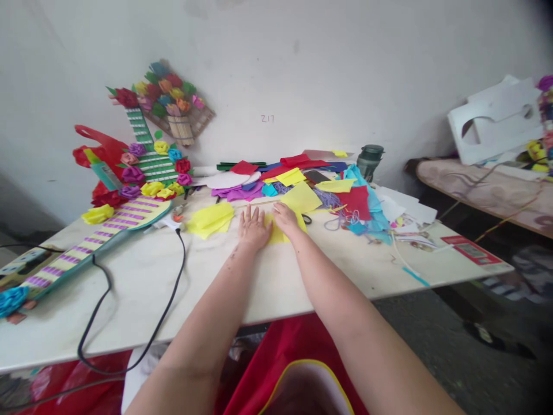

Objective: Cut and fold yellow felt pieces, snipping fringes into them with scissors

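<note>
My left hand [254, 228] lies flat on the white table with its fingers spread, at the left edge of a sheet of yellow crepe paper [279, 235]. Just right of it, my right hand [286, 219] rests over the same sheet, fingers bent and pressed together; what is between them is too small to tell. A thin stick [258, 203] lies crosswise just beyond my fingertips. More folded yellow paper [210, 220] sits to the left, and another yellow piece [301, 197] lies behind my right hand. Part of a black ring [307, 219] shows beside it.
Paper flowers adorn a striped guitar-shaped craft [142, 213] at left, near a glue bottle [105, 172]. A black cable [181, 271] loops over the front edge. Coloured paper, purple yarn [330, 199] and red paper [355, 203] crowd the back right, before a dark bottle [370, 161].
</note>
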`<act>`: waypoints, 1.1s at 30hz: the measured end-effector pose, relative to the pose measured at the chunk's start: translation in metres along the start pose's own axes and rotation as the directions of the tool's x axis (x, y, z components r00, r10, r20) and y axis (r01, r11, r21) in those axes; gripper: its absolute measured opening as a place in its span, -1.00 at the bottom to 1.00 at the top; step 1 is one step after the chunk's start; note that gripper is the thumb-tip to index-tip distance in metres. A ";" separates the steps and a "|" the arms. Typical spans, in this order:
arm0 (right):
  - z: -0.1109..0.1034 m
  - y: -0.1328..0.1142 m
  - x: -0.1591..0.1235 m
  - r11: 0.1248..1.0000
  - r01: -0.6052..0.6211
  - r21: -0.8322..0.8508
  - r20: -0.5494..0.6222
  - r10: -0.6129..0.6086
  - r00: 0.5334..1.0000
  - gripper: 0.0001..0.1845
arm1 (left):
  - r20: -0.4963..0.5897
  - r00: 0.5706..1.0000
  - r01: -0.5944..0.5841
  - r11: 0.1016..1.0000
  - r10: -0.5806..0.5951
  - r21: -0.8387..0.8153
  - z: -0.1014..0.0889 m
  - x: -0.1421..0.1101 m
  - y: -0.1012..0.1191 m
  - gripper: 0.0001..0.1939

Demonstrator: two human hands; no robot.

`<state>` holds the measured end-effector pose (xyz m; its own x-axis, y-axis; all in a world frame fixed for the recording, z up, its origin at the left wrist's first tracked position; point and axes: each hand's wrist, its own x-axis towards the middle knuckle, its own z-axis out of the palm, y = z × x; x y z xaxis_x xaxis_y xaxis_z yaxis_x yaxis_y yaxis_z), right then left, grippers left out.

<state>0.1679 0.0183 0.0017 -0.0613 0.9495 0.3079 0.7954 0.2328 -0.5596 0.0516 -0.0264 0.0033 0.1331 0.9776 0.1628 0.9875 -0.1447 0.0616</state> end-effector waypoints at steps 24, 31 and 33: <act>-0.042 0.018 -0.005 0.870 -0.408 0.277 -0.364 0.488 0.793 -0.56 | 0.160 0.986 0.059 0.993 -0.042 -0.104 0.002 0.003 0.002 -0.11; -0.038 0.015 -0.006 0.898 -0.349 0.268 -0.365 0.430 0.826 -0.58 | 0.077 0.995 0.065 0.995 -0.059 -0.072 0.000 0.001 0.002 -0.13; -0.038 0.016 -0.005 0.896 -0.351 0.272 -0.364 0.433 0.825 -0.58 | 0.122 0.991 0.054 0.996 -0.044 -0.075 0.002 0.002 0.001 -0.13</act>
<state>0.2040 0.0088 0.0203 0.5133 0.8072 0.2915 0.5704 -0.0671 -0.8186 0.0531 -0.0248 0.0021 0.0985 0.9944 0.0381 0.9842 -0.1030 0.1440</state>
